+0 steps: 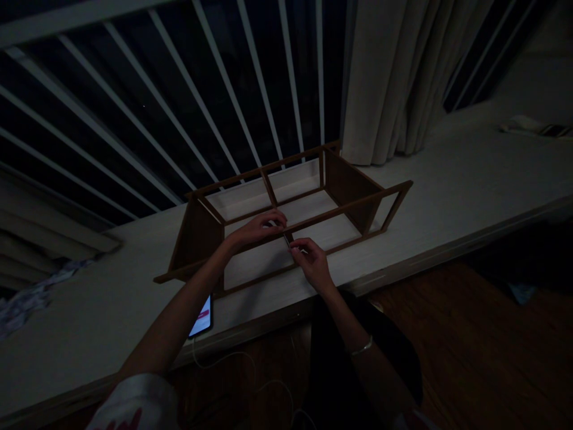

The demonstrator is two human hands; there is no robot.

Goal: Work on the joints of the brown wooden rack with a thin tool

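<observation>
A brown wooden rack frame (349,179) lies on its side on a pale window ledge (470,185). My left hand (257,230) curls over the frame's front upper rail near its middle, fingers closed on the bar. My right hand (313,260) is just below and to the right, its fingers pinched on a small thin dark tool (287,240) that points up at the same rail. The scene is dim, so the tool's exact shape is unclear.
A lit phone (202,316) lies on the ledge under my left forearm, with a white cable (250,364) hanging below. White window bars (188,101) and a pale curtain (385,77) stand behind the frame. Crumpled cloth (27,298) lies far left; wooden floor (483,358) lies below.
</observation>
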